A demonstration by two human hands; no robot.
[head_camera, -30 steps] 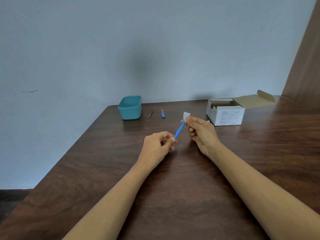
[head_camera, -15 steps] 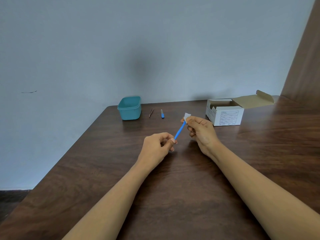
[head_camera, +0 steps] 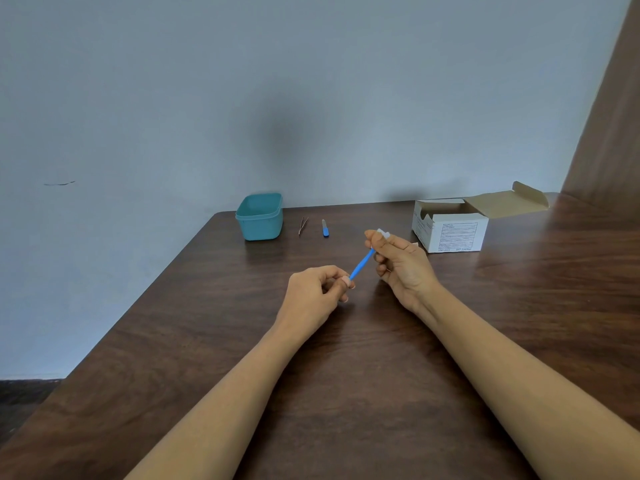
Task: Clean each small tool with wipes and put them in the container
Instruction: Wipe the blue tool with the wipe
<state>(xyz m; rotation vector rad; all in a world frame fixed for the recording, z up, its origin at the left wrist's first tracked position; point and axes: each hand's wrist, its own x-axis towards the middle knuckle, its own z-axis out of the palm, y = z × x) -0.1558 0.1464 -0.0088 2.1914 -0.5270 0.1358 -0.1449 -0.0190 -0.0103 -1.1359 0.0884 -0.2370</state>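
Note:
My left hand (head_camera: 317, 294) pinches the near end of a thin blue tool (head_camera: 361, 264) that slants up to the right above the table. My right hand (head_camera: 401, 263) is closed over the tool's far end with a small white wipe (head_camera: 383, 233) peeking out above the fingers. A teal container (head_camera: 259, 217) stands open at the back of the table. Right of it lie brown tweezers (head_camera: 303, 225) and a short blue-handled tool (head_camera: 325, 228).
An open white cardboard box (head_camera: 450, 225) with its flap folded back sits at the back right. The dark wooden table (head_camera: 346, 375) has its left edge running diagonally toward me. A pale wall stands behind, a brown panel at far right.
The wipe has sunk lower into my right hand's fingers, so less of it shows. My left hand and the blue tool have barely moved.

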